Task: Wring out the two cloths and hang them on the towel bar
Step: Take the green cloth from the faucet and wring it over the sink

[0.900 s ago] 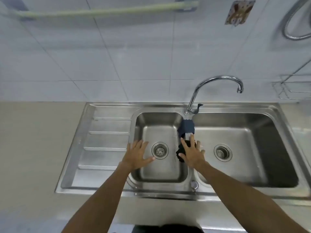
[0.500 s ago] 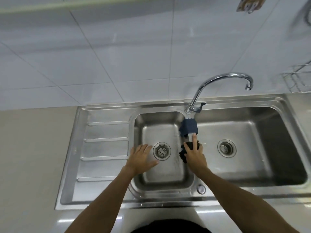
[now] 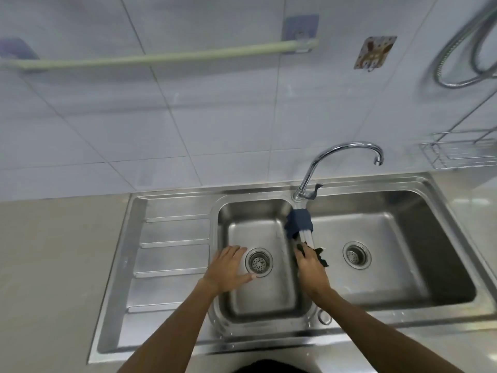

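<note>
Dark cloth (image 3: 321,258) half hidden under right hand (image 3: 312,267)

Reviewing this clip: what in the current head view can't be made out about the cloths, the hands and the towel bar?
- Black cloth: mostly covered by the right hand; its size and how firmly it is gripped are unclear.
- Blue cloth: draped over the sink divider; wetness not visible.
- Towel bar: left end blurred at the frame edge.
- Left hand: whether the palm touches the basin is unclear.

head view, looking down, sink (image 3: 172,343) close below
</note>
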